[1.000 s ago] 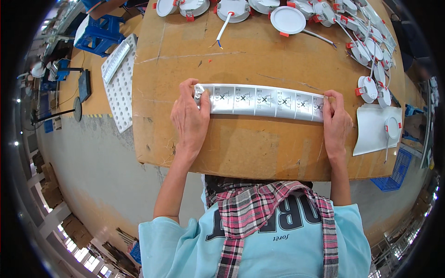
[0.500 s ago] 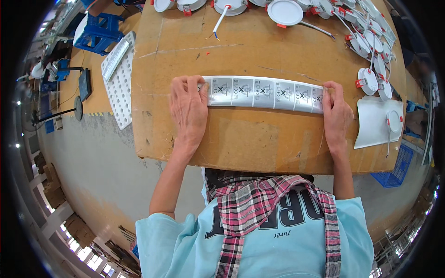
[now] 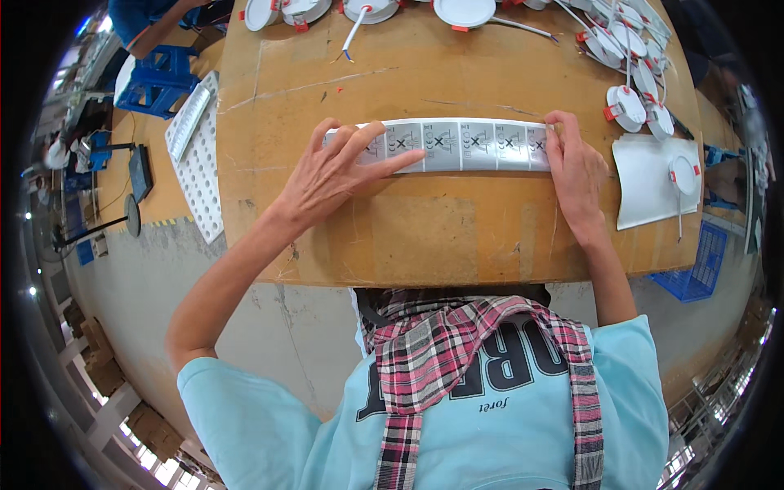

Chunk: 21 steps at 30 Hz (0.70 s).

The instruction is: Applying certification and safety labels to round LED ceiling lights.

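Note:
A long silvery strip of printed labels (image 3: 465, 144) lies flat across the brown cardboard-covered table (image 3: 425, 237). My left hand (image 3: 331, 175) rests palm down on the strip's left end, fingers spread and pointing right along it. My right hand (image 3: 576, 167) presses flat on the strip's right end, fingers pointing away from me. Neither hand grips anything; both lie on top of the strip.
Several round white lamp fixtures with red clips (image 3: 629, 106) and wires lie along the far and right side of the table. A white sheet (image 3: 645, 184) holds one fixture at the right. A white perforated tray (image 3: 196, 163) sits left of the table, a blue stool (image 3: 159, 77) beyond it.
My left hand has slid rightward along the strip, fingers now spread over its left end. The right hand stays on the right end. The view has shifted slightly.

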Motion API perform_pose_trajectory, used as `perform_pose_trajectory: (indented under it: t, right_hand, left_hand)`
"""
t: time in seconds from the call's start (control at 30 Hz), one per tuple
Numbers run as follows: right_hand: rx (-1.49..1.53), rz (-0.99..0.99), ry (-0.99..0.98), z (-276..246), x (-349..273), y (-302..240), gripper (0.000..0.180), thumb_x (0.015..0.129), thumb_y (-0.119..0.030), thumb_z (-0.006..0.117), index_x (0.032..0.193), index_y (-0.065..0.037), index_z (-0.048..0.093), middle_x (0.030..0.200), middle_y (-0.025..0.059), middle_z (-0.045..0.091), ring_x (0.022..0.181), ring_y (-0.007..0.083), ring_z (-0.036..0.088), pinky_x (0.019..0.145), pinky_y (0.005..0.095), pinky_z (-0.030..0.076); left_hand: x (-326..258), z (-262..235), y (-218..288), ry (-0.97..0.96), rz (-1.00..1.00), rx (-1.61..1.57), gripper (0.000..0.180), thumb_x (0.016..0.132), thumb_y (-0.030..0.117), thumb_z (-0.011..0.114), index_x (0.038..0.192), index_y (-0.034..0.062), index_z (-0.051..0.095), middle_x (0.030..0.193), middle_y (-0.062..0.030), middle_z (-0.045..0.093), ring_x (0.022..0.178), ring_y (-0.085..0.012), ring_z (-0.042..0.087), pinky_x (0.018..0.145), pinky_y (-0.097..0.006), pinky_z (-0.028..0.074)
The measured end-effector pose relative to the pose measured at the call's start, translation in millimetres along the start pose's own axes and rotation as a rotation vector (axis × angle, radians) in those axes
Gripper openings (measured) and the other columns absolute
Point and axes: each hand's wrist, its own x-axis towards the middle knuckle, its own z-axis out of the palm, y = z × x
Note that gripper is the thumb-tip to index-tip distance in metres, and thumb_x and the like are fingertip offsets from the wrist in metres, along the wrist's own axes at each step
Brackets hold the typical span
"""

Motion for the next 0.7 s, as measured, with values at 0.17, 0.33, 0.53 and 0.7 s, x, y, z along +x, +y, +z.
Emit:
perform_pose_trajectory:
  t: [0.17, 0.33, 0.53, 0.7]
  right_hand:
    - [0.006, -0.024, -0.01, 1, 2, 1, 0.015, 0.092, -0.018, 0.054, 0.106, -0.016, 0.052, 0.058, 0.0103, 0.06, 0.057, 0.0305, 0.062, 0.051, 0.0435, 0.044]
    - [0.004, -0.014, -0.002, -1, 1, 0, 0.014, 0.092, -0.018, 0.053, 0.106, -0.016, 0.052, 0.058, 0.0103, 0.059, 0.056, 0.0306, 0.062, 0.051, 0.0437, 0.045]
    - [0.015, -0.037, 0.008, 1, 1, 2, 0.015, 0.092, -0.02, 0.055, 0.106, -0.017, 0.052, 0.058, 0.0099, 0.059, 0.056, 0.0305, 0.062, 0.051, 0.0431, 0.044]
    - [0.002, -0.05, 0.016, 0, 1, 3, 0.015, 0.091, -0.02, 0.056, 0.106, -0.017, 0.052, 0.058, 0.0097, 0.059, 0.055, 0.0304, 0.062, 0.05, 0.0426, 0.044]
  left_hand:
    - [4, -3, -8, -0.048, 0.143, -0.052, 0.073, 0.086, 0.001, 0.054, 0.139, 0.0494, 0.04, 0.125, -0.0039, 0.044, 0.105, -0.0198, 0.052, 0.107, -0.041, 0.036]
    - [7, -4, -7, -0.051, 0.152, -0.082, 0.075, 0.085, -0.001, 0.053, 0.139, 0.0495, 0.039, 0.127, -0.0019, 0.045, 0.107, -0.0195, 0.051, 0.109, -0.04, 0.036]
    - [8, -7, -14, -0.079, 0.181, -0.093, 0.078, 0.082, -0.003, 0.054, 0.139, 0.048, 0.04, 0.13, -0.0016, 0.045, 0.108, -0.0204, 0.051, 0.11, -0.038, 0.036]
    - [0, -10, -22, -0.088, 0.184, -0.13, 0.079, 0.08, -0.004, 0.054, 0.139, 0.047, 0.04, 0.137, -0.0013, 0.043, 0.11, -0.0219, 0.051, 0.111, -0.036, 0.036]
